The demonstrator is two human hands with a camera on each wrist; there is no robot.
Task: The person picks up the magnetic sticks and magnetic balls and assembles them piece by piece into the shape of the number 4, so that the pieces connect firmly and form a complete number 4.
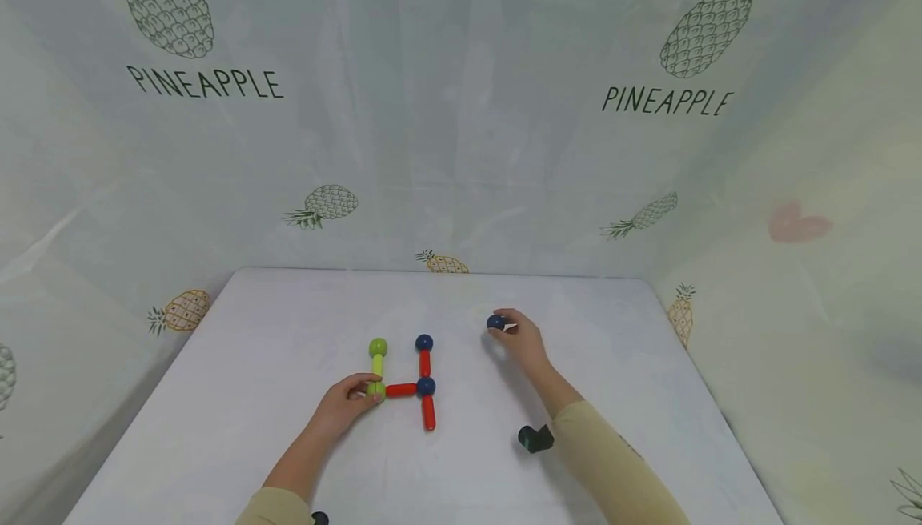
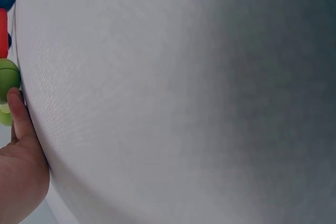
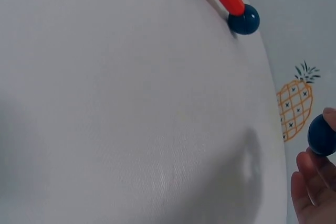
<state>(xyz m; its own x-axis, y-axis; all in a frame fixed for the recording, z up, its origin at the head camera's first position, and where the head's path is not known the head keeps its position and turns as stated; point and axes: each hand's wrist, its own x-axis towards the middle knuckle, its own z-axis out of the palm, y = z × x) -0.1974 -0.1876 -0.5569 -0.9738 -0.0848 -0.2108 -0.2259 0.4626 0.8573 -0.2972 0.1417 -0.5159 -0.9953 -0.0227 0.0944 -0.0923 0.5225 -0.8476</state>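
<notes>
My left hand [image 1: 342, 408] grips a green ball [image 1: 377, 390] between thumb and fingers, at the lower left corner of an assembly of balls and rods on the table. From it a yellow-green rod [image 1: 378, 364] runs up to another green ball [image 1: 378, 346], and a red rod [image 1: 401, 390] leads right to a blue ball [image 1: 426, 386]. That blue ball joins an upper red rod [image 1: 425, 364], topped by a second blue ball [image 1: 424, 342], and a lower red rod [image 1: 429, 414] with a bare end. Raised over the table, my right hand [image 1: 523, 343] pinches a loose blue ball [image 3: 321, 136].
The white table [image 1: 576, 309] meets a pineapple-printed cloth [image 1: 461, 149] at its back and sides. Under the right forearm, a dark device [image 1: 535, 438] shows near the sleeve [image 1: 612, 469]. Another dark round piece [image 1: 320, 518] is by the left sleeve [image 1: 275, 507].
</notes>
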